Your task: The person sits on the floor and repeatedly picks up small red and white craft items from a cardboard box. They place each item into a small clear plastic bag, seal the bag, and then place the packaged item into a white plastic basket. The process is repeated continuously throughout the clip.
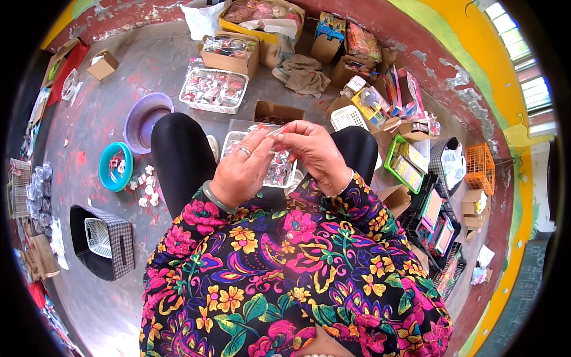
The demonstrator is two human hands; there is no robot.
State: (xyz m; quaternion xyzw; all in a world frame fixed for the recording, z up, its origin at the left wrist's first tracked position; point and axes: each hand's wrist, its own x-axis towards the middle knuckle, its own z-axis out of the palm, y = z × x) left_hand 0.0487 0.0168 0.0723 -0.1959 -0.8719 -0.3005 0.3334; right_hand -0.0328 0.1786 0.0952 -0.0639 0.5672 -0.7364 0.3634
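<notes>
Over my lap, both hands meet at the fingertips. My left hand, with a ring on one finger, has its fingers stretched together toward the right. My right hand is closed in a pinch beside them. Between the fingertips is a small clear plastic bag, partly hidden by the fingers; what it contains is too small to tell. Beneath the hands stands a white plastic basket with small clear-wrapped packets, some red and white. The hands cover much of this basket.
Ahead, another white basket holds packets, beside an open cardboard box. A purple tub and a teal basin stand at left, near white scraps and a checked bin. Crates and a green basket line the right.
</notes>
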